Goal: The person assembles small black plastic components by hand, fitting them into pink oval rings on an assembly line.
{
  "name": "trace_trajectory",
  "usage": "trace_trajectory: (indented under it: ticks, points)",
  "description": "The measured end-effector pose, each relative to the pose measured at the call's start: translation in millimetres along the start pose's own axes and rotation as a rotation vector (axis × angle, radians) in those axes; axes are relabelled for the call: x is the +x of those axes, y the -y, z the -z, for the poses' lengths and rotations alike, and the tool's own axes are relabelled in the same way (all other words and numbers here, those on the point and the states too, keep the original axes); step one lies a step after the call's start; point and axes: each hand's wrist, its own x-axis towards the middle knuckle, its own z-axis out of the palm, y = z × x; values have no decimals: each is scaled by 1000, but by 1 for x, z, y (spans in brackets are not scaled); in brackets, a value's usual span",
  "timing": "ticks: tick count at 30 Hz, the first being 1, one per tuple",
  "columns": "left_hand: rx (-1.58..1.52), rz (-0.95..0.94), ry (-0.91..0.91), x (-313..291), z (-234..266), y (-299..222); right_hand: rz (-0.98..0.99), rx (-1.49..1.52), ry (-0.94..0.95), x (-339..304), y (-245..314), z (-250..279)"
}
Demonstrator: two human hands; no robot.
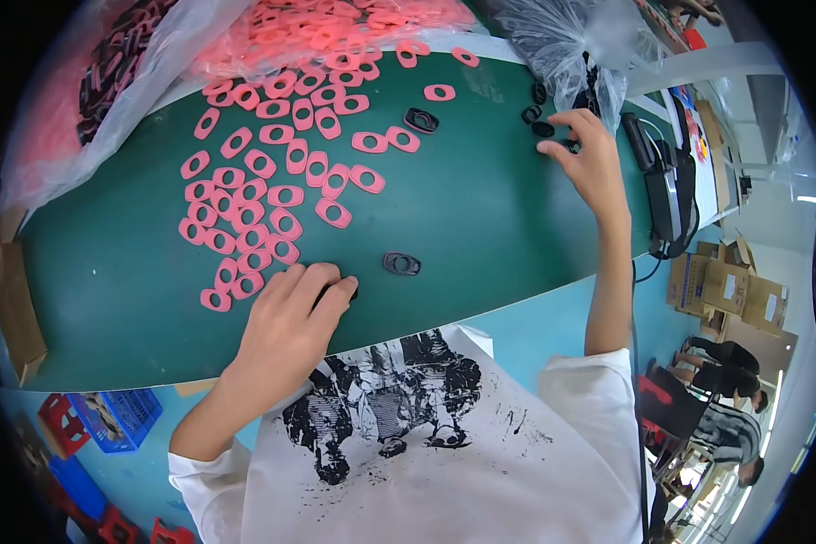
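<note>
My left hand (295, 313) rests at the table's near edge, fingers curled round a dark piece (354, 294) that is mostly hidden. To its right lies a dark oval plate with a round hole (402, 264). At the far right, my right hand (594, 159) is over the table, thumb and forefinger apart beside small black rings (542, 129). Many pink oval plates with holes (286, 196) are spread over the left and middle of the table. Another black oval part (422, 120) lies farther back, near the pink plates.
A clear bag of pink plates (326, 32) and another bag with dark parts (118, 72) line the back left of the green table (480, 199). Clear plastic (589, 45) lies at the back right, near a black device (666, 181). Cardboard boxes (730, 286) and people are beyond.
</note>
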Motion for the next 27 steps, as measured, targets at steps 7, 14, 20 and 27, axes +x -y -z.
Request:
trace_trajectory:
  ticks: [7,14,20,27]
  points:
    - [1,-14,-14,0,3,3,141,135,158,-10,15,-15]
    - [8,64,22,-3,4,-2,220,192,164,-20,53,-24]
    - [35,58,36,-3,2,0,88,356,228,-22,76,-37]
    - [21,55,21,-1,3,1,138,233,193,-20,92,-30]
